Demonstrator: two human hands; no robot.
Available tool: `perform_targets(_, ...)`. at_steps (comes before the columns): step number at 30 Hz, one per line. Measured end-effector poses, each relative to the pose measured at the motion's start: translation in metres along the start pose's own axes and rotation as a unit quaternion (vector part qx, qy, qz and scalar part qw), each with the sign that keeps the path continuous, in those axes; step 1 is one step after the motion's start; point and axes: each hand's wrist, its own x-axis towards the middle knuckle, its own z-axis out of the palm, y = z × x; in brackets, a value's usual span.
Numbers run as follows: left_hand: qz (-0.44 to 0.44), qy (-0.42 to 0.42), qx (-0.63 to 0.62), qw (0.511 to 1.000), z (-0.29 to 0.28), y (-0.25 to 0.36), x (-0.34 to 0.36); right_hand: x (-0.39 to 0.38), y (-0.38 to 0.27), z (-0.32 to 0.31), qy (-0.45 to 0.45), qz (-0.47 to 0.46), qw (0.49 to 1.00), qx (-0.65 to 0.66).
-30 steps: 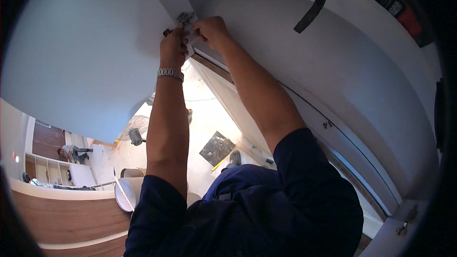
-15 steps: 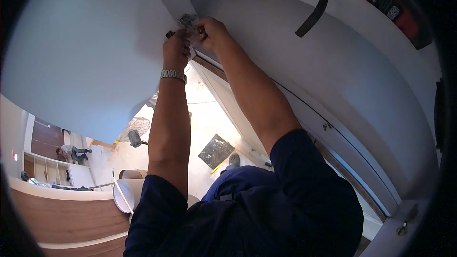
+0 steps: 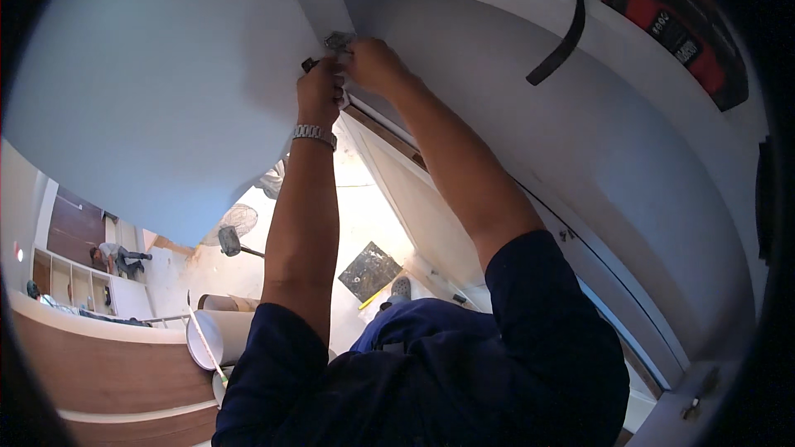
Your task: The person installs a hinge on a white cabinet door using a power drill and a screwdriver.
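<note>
Left hand (image 3: 320, 93), right hand (image 3: 374, 66) — both near a metal fitting (image 3: 337, 40).

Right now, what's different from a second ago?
The view shifted, so more of the red and black case shows, lower in the picture. The right hand shifted its fingers slightly beside the metal fitting. No new grasp or release is clear. The left hand stayed there.

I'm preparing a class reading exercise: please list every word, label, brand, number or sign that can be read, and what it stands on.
Red-and-black bag or case, upper right: pale printing, which I won't copy out.
Its smallest marks: too blurred to read.
Elsewhere: no text I can make out.
</note>
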Motion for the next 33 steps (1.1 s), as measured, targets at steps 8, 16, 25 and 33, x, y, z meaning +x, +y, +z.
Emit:
perform_targets(8, 0.317, 0.003, 0.558, 0.767, 0.01, -0.034, 0.042, 0.003, 0.034, 0.004, 0.016, -0.101, 0.991, 0.086)
perform_targets(16, 0.13, 0.049, 0.239, 0.961, -0.002, -0.006, 0.025, 0.041, 0.036, 0.014, -0.108, 0.061, 0.985, 0.122)
perform_targets(25, 0.137, 0.097, 0.16, 0.973, 0.002, -0.022, 0.019, 0.054, 0.069, 0.011, -0.172, 0.047, 0.948, 0.263)
perform_targets(33, 0.083, 0.095, 0.148, 0.981, -0.003, -0.018, 0.014, 0.022, -0.006, 0.014, -0.169, 0.031, 0.978, 0.115)
